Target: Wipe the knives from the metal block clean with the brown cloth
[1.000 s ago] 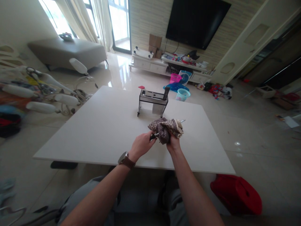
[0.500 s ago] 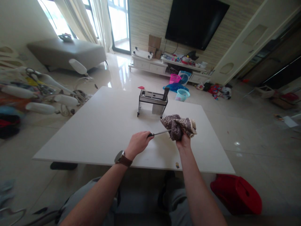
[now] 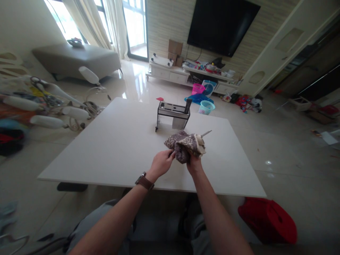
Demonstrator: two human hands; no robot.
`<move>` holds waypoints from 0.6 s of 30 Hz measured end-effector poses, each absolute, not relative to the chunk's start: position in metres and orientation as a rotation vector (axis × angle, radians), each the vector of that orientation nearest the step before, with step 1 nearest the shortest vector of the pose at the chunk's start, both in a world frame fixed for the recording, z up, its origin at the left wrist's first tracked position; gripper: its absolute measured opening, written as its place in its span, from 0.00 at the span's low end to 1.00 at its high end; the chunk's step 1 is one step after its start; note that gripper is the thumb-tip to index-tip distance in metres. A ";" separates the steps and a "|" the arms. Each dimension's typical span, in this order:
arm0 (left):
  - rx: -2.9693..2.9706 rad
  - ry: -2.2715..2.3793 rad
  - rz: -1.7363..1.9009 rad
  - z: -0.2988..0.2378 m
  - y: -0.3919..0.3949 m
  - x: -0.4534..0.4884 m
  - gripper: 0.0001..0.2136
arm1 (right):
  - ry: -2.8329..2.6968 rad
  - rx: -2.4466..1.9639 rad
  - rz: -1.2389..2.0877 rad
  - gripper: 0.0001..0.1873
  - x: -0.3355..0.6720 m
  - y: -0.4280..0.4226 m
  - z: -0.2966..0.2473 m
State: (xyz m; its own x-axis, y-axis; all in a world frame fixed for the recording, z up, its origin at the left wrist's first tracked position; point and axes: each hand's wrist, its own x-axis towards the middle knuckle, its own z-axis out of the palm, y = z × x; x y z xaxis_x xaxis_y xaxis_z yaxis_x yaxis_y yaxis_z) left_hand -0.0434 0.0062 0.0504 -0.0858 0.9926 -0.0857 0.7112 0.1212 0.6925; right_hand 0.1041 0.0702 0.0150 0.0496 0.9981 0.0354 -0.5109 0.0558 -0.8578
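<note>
My left hand [image 3: 162, 162] is closed around the dark handle of a slim knife [image 3: 206, 133], whose narrow metal tip sticks out past the far right side of a cloth. The rest of its blade is hidden inside that brown-and-cream patterned cloth [image 3: 183, 143]. My right hand [image 3: 194, 165] grips the bunched cloth from below, around the blade, and its fingers are mostly covered. Both hands are above the white table [image 3: 106, 148]. Beyond them stands a knife block [image 3: 174, 110] with clear sides and a dark top, holding one black-handled knife [image 3: 188, 105] with a broad blade.
A red stool [image 3: 268, 219] is by the table's near right corner. Past the far edge are a light-blue basket [image 3: 206, 107], a pink basket [image 3: 198, 88] and a blue plastic bag [image 3: 196, 99] on the floor. A white lamp [image 3: 75, 112] with several shades stands left.
The cloth and my right hand have moved left along the blade towards the handle. The tip now shows beyond the cloth, and the shaft near the handle is covered.
</note>
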 end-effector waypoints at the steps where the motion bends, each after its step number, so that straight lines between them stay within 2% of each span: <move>1: 1.609 1.865 0.683 0.049 0.007 -0.042 0.16 | -0.840 -0.786 1.346 0.35 0.097 0.065 0.015; 11: 1.690 1.865 0.648 0.049 0.008 -0.045 0.15 | -0.906 -0.802 1.211 0.37 0.090 0.063 0.016; 15: 1.798 1.828 0.621 0.054 0.005 -0.046 0.17 | -0.850 -0.786 1.190 0.31 0.102 0.072 0.023; 18: 1.845 1.830 0.610 0.056 0.002 -0.052 0.13 | -0.780 -0.780 1.182 0.26 0.118 0.083 0.027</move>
State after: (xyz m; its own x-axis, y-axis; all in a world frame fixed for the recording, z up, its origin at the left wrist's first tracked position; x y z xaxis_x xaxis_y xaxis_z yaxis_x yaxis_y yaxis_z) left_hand -0.0515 0.0025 0.0558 0.0124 0.9998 -0.0134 0.7920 -0.0016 0.6105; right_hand 0.1178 0.0830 0.0274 0.1979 0.9737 0.1129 -0.4870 0.1976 -0.8508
